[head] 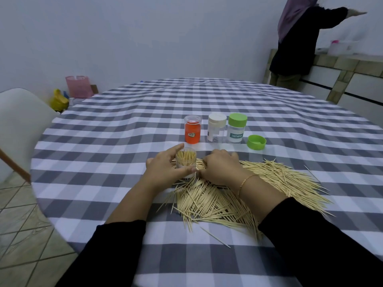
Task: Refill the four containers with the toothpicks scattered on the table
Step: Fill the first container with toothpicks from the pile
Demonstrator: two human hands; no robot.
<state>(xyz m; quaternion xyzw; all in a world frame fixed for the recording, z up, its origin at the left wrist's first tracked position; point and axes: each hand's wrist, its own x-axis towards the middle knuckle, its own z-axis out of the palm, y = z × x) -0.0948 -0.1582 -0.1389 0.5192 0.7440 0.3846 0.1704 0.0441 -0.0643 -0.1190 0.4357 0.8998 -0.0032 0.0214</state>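
My left hand (165,166) grips an open clear container (186,160) that stands upright with toothpicks in it. Right beside it, my right hand (220,167) lies knuckles-up on the near edge of a wide heap of toothpicks (238,195), fingers curled down into them; whether it holds any is hidden. Behind stand three capped containers in a row: an orange one (192,132), one with a cream cap (216,130) and one with a green cap labelled TOOTHPICK (237,129). A loose green cap (256,142) lies to their right.
The round table wears a grey and white checked cloth (124,131). A white chair (18,121) stands at the left edge. A person in dark clothes (298,42) stands at a counter in the far right corner. Bags (78,85) sit on the floor by the wall.
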